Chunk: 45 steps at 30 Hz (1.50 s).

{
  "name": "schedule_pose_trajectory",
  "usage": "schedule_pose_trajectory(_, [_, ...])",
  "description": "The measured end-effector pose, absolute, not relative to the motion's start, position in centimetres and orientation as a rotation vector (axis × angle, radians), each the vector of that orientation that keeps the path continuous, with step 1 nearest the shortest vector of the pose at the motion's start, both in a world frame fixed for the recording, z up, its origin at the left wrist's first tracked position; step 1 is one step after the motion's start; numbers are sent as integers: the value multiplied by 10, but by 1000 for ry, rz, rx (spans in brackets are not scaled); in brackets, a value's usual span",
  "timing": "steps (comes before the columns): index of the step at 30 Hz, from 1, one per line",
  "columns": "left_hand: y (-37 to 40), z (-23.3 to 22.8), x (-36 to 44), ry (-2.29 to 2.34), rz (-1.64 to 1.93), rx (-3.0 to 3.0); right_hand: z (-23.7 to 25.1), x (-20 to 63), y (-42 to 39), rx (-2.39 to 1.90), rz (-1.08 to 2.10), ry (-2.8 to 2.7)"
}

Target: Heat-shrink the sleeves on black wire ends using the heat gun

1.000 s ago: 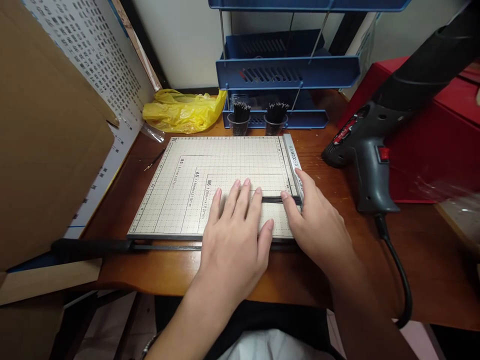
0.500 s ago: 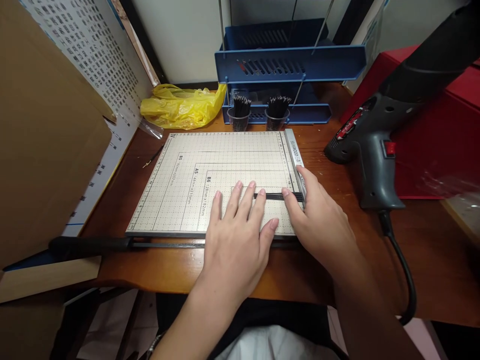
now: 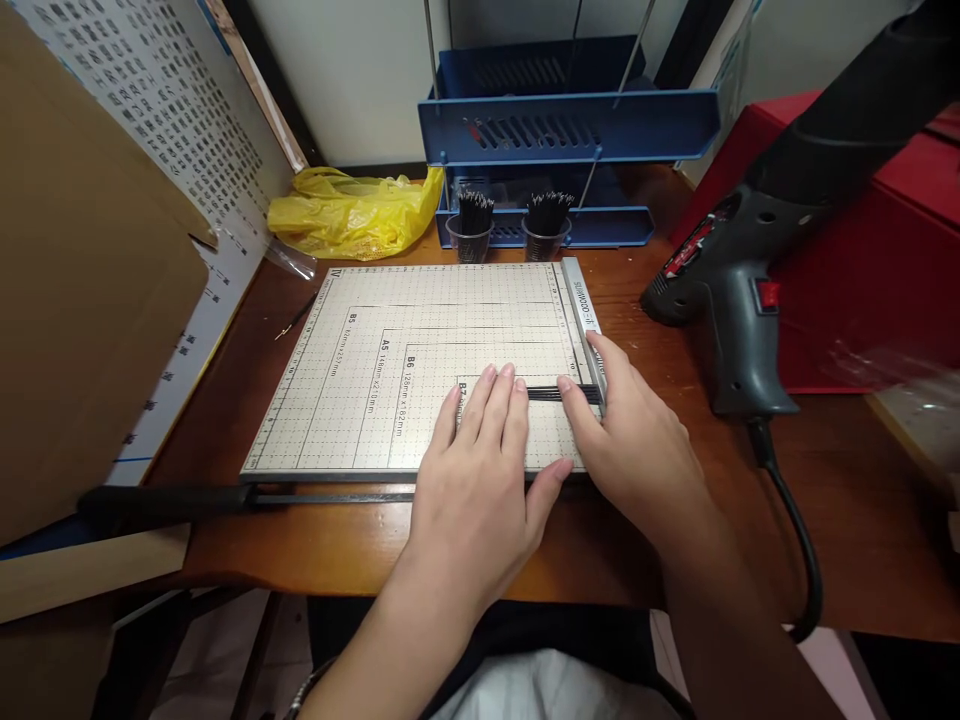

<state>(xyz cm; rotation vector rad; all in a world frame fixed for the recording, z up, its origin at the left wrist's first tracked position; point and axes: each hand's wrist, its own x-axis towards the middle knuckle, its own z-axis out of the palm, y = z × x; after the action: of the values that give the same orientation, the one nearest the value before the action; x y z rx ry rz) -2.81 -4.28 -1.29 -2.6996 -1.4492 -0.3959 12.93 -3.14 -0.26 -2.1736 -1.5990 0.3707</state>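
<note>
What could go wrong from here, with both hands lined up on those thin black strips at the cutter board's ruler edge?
1. The thin black strips lie loose between the left hand and right hand; a small slip could fan them out of line against the ruler edge.
2. Both hands rest near the cutter arm along the board's near edge, so fingers might be caught.
3. The heat gun sits close beside the right hand; its cord could snag.

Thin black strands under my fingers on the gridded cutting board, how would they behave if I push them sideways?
The thin black strands look light and slender, so they would probably roll or scatter on the smooth gridded cutting board. Lying against the metal ruler edge, they would likely stay squared there.
</note>
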Motion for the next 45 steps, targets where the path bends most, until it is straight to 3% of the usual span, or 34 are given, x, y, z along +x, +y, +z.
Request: schedule_pose_trajectory(45, [-41, -10, -15, -1403, -439, -2802, 0, 129, -34, -2176, 424, -1558])
